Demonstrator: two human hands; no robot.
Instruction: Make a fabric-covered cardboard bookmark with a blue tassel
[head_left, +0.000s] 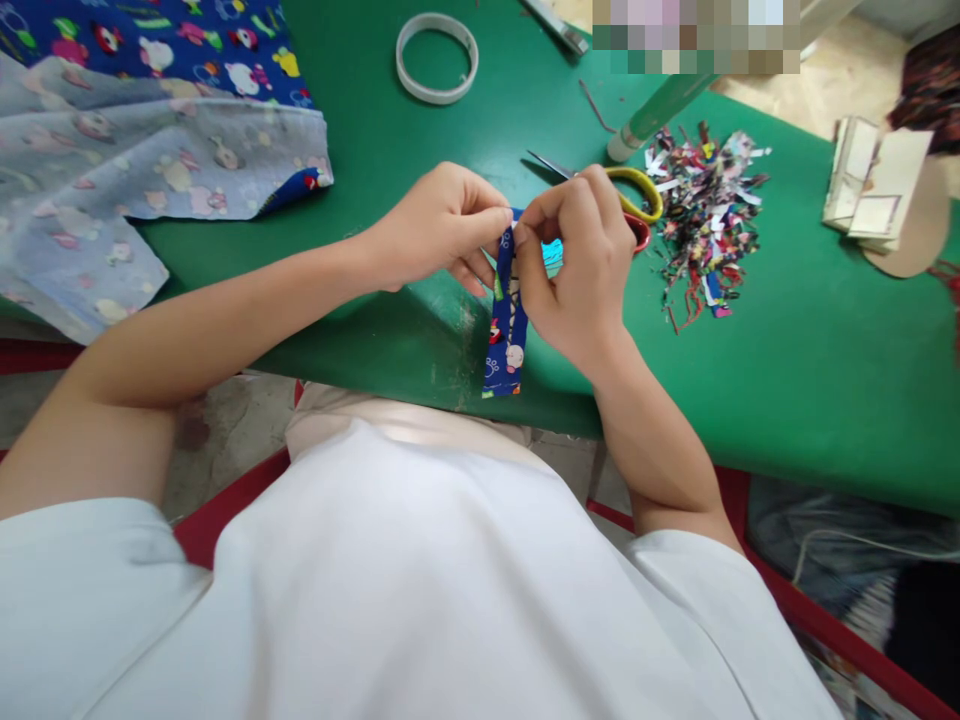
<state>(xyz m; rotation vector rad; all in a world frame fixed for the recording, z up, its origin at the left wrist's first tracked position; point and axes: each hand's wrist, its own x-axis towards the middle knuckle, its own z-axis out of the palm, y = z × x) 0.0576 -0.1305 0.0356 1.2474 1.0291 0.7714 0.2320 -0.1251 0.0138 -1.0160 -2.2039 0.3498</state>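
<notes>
A narrow strip of blue printed fabric [504, 330] hangs down from between my hands over the near edge of the green table. My left hand [450, 225] pinches its top end between thumb and forefinger, the other fingers curled loosely below. Close beside it, my right hand [581, 255] pinches the same end. Behind my right hand lie scissors [636, 185] with a yellow and red handle, blades pointing left, partly hidden by my fingers. A shiny turquoise piece [553, 255] shows between my hands; its kind I cannot make out.
A larger printed cloth [172, 150] is spread at the left, partly folded over. A tape roll [401, 60] and a metal-ended tool [559, 28] lie at the back. Right of the scissors is a heap of fabric scraps [712, 220], near a green post [660, 110]. Cardboard pieces [881, 190] lie far right.
</notes>
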